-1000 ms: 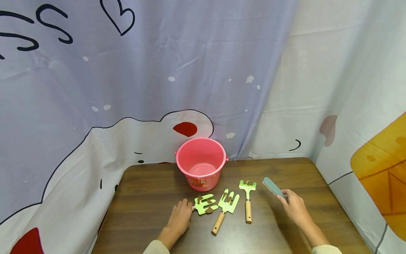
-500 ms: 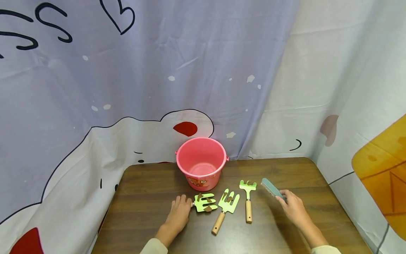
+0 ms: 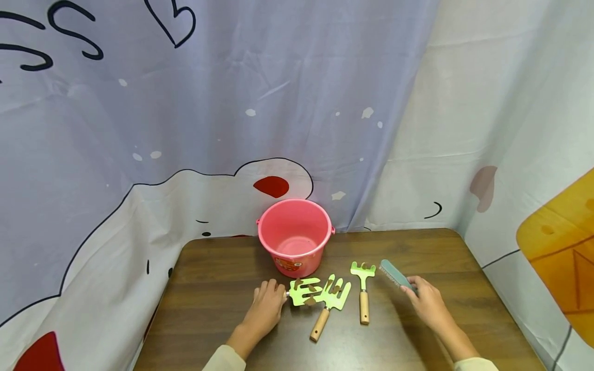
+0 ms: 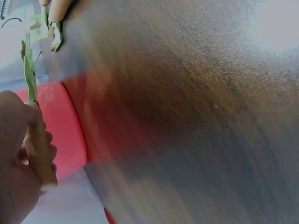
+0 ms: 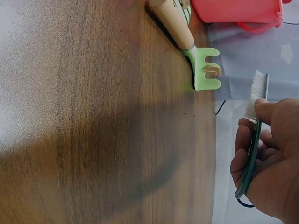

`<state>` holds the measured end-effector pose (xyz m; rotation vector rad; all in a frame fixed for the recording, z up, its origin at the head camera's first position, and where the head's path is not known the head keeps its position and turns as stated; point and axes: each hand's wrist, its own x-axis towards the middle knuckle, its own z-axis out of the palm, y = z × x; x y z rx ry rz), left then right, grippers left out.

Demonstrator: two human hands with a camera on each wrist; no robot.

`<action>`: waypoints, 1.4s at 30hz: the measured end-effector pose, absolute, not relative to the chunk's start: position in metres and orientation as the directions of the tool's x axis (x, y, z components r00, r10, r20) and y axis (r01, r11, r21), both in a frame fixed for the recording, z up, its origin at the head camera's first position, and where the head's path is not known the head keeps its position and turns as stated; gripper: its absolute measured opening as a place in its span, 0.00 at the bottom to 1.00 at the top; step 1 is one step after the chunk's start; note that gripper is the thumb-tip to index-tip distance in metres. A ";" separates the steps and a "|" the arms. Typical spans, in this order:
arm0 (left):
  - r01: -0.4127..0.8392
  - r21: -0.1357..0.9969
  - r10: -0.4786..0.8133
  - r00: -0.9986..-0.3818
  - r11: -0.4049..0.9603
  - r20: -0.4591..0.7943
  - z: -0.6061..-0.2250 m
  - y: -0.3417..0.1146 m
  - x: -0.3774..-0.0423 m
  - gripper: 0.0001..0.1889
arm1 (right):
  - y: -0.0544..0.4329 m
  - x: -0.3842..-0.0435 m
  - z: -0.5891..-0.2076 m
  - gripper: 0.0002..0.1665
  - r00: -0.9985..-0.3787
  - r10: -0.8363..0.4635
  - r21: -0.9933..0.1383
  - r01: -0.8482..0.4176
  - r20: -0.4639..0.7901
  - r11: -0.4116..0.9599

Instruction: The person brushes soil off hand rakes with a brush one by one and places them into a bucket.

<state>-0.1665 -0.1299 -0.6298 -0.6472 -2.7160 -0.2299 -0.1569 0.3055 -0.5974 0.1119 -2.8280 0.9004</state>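
Left hand (image 3: 265, 309) gripping wooden handle of muddy green fork tool (image 3: 303, 292) beside pink plastic bucket (image 3: 295, 236); right-hand fingers (image 5: 256, 135) pinching teal brush (image 3: 394, 274). Best: hold tool steady, sweep bristles along tines.

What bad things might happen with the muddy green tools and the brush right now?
1. The left hand grips a muddy fork whose head overlaps the second fork; lifting it may nudge that one.
2. Brown clumps on the fork could drop onto the table.
3. The right hand holds the brush close to the little rake, so a swing may bump it.
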 end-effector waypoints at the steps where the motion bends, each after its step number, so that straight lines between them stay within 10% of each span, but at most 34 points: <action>1: 0.468 0.076 0.414 -0.837 0.880 0.356 -0.629 -0.129 -0.166 0.09 | 0.305 -0.157 -0.597 0.19 -0.983 -0.021 -0.567 -0.123 0.184 0.814; 42: 0.482 -0.024 0.440 -0.776 0.876 0.452 -0.574 -0.056 -0.176 0.04 | 0.245 -0.149 -0.562 0.12 -0.941 -0.119 -0.538 -0.282 0.316 0.794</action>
